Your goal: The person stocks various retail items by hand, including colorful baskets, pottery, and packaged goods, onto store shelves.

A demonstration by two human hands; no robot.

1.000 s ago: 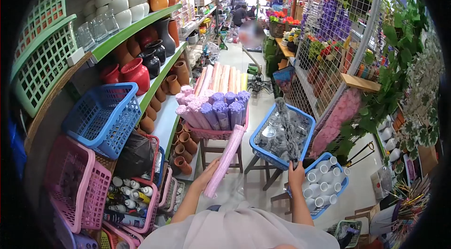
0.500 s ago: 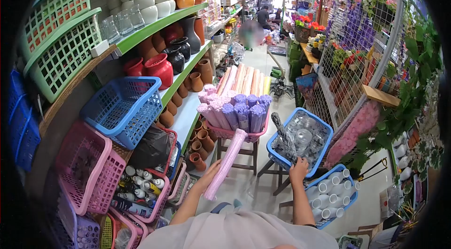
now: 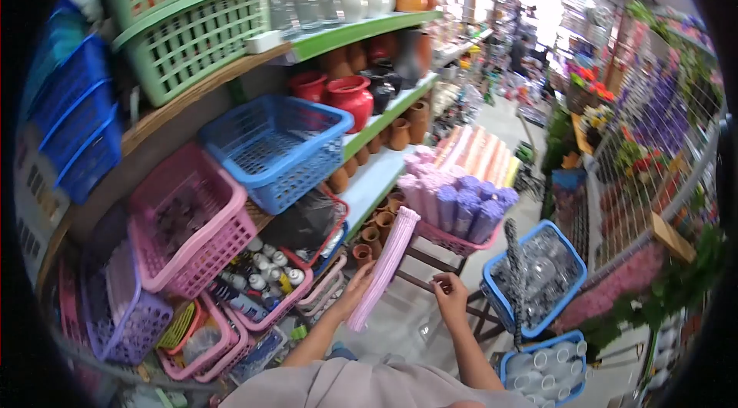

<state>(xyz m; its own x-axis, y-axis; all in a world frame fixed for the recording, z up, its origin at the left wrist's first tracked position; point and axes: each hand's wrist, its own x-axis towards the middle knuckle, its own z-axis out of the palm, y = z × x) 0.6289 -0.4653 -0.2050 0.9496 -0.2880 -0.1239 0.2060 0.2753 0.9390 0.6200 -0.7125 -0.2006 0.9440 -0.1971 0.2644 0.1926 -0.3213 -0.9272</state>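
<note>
My left hand (image 3: 357, 290) is wrapped around a long pale-pink bundle of pipe cleaners (image 3: 386, 266), which tilts up to the right. My right hand (image 3: 450, 292) hangs in front of the stool with loosely curled fingers, and nothing shows in them. Ahead, a pink basket (image 3: 453, 242) holds more bundles: pink, purple (image 3: 469, 208), orange and yellow ones. At the right, a dark grey bundle (image 3: 513, 277) leans upright against a blue basket (image 3: 573, 310) of clear plastic pieces, apart from my right hand.
Shelves on the left carry a blue basket (image 3: 284, 177), red vases (image 3: 350, 100) and green baskets (image 3: 196, 39). A pink basket of bottles (image 3: 265, 316) is low at the left. White cups stand in another blue basket (image 3: 503, 369). A wire rack (image 3: 653, 200) with flowers borders the aisle.
My right hand has left the dark grey bundle and come left toward the pink one. The view has swung left. My left hand still holds the pale-pink bundle.
</note>
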